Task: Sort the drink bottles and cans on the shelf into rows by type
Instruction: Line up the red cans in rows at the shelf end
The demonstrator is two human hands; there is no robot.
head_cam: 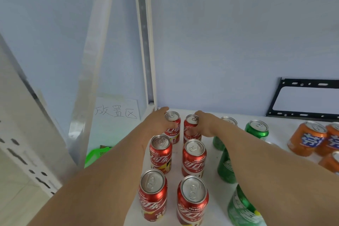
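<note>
So the person's basically finishing off the red cola block on the shelf (211, 180). The left hand (158, 122) has its fingers wrapped around the far-left red can (172, 124), and the right hand (206, 124) is gripping the far-right red can (191, 127), both at the far end of two neat columns of three. Green cans (256, 129) sit just to the right, orange cans (308, 138) further right again. Looks like these two are being squared up with the rows. Next move probably needs both hands letting go cleanly without knocking the middle cans, then tidying the green ones.
</note>
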